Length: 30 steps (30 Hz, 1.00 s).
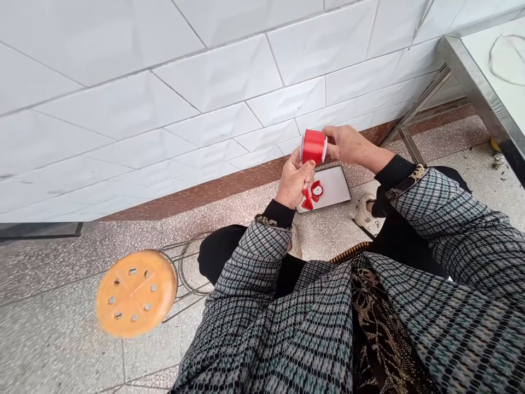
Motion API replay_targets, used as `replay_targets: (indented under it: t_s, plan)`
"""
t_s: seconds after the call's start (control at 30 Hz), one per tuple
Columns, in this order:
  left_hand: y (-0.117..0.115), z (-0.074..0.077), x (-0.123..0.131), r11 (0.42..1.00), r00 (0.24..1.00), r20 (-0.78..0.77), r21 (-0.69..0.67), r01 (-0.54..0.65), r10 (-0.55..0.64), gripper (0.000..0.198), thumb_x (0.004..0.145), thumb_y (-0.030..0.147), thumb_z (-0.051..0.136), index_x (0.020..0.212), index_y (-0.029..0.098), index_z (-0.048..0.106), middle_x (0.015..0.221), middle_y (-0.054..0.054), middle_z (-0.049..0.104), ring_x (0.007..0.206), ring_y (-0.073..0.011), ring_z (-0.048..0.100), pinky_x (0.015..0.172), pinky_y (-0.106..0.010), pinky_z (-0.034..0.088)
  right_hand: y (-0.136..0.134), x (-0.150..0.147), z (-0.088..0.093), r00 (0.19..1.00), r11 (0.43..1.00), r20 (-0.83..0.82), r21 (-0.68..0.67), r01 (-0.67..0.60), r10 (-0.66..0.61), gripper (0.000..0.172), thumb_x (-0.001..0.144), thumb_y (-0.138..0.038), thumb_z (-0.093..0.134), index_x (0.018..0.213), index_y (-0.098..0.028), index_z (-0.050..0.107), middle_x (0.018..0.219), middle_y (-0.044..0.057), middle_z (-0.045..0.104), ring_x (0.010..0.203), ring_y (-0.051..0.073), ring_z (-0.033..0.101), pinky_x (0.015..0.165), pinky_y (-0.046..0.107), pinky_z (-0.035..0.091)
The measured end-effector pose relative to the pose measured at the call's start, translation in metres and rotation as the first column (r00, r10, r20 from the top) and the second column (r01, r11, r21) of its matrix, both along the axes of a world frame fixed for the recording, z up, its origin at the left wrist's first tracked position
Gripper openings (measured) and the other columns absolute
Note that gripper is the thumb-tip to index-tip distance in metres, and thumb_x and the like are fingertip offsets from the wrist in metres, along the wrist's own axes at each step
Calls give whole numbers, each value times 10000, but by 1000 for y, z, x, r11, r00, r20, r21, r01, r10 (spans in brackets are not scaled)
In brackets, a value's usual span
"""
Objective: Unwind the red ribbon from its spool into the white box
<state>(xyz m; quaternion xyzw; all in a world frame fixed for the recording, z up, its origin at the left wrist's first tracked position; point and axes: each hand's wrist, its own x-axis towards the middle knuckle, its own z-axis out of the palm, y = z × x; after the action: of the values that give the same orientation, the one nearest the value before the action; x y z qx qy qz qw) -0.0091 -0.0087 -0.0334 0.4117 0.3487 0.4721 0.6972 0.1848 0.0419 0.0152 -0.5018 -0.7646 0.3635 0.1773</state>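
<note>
- Floor and wall: speckled floor [53, 328] runs in from the left edge; a white tiled wall [229, 109] rises ahead of me above a reddish-brown skirting.
- Stool: an orange stool seat [137, 293] with a ring of holes stands on the floor to my left.
- Left hand: my left hand [291, 183] is clamped on the spool, thumb across its near edge, the other fingers mostly hidden behind.
- Spool: the red ribbon spool [314, 145] is held up between my hands, above the floor near the wall. Handling, as judged: light; ribbon soft and probably slippery, given its sheen; pale end rims stiffer. Grip by the rims; avoid squeezing the wound face.
- Tray: below, a shallow white tray [337, 186] with a dark edge rests on the floor. Looped red ribbon [307, 201] shows over it; I cannot tell whether it joins the spool.
- Right hand: the thumb and forefinger of my right hand [348, 144] meet the right rim; I cannot tell whether they pinch anything.
- Table: a metal-framed table [471, 71] stands at far right.
</note>
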Motion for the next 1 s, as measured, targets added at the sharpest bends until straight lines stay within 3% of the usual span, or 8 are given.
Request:
replay_targets:
  t_s: [0.07,0.13,0.33,0.43,0.57,0.67,0.83,1.0]
  plan:
    - [0,1,1,1000,1000,-24,-15,0,-1,599,738,660,984,1025,229,683,491,134,426,385,-39,268,400,-208,174,2,0,0,982,979,178,205,20,-58,164,1016,-269,586,1032,-150,697,932,122,767,904,260,681,821,336,473]
    - [-1,2,2,1000,999,-43,-21,5,-5,589,737,654,986,1004,225,683,489,131,435,384,-39,272,405,-212,171,2,0,-2,949,958,305,287,-8,-83,227,1026,-252,536,1082,-135,723,1050,171,794,982,308,704,858,368,482]
    - [-2,7,3,999,999,-35,-39,24,-26,537,776,580,978,1078,216,725,486,136,437,385,-44,258,408,-219,186,6,2,-3,946,951,305,309,16,-115,261,1063,-233,498,1068,-137,740,994,158,808,902,295,710,819,365,500]
    - [-1,7,1,999,998,-64,-32,22,-24,513,828,532,950,1166,203,747,484,137,438,383,-47,262,411,-224,197,6,2,2,979,983,197,183,25,-61,231,1033,-161,522,866,-175,682,767,93,745,766,242,672,772,333,490]
    - [2,4,-1,1000,995,-100,-1,5,-5,567,878,474,919,1335,187,744,499,132,466,381,-48,281,413,-233,209,4,-1,6,999,994,7,-94,52,-52,393,1046,-89,479,678,-217,532,521,12,567,564,159,559,669,278,453]
    - [4,2,0,999,994,-103,20,-34,36,656,882,427,923,1459,205,703,534,124,515,386,-46,302,415,-234,216,0,-3,1,966,961,-242,-277,26,-96,447,1141,-241,500,694,-214,517,520,-18,531,501,107,479,568,229,407]
    - [5,-1,-1,999,995,-91,18,-48,49,708,829,416,965,1464,246,702,581,104,573,390,-45,351,404,-226,240,-4,-6,-14,807,845,-582,-475,-243,-95,587,1033,-709,706,771,-218,517,588,-54,472,514,81,406,502,205,390]
    - [4,1,-4,1000,997,-70,15,27,-26,958,735,376,1029,1585,233,610,634,100,596,377,-45,381,378,-236,239,0,-5,-33,703,646,-711,-538,-541,-4,601,957,-726,802,799,-207,540,552,-109,437,458,38,290,673,256,592]
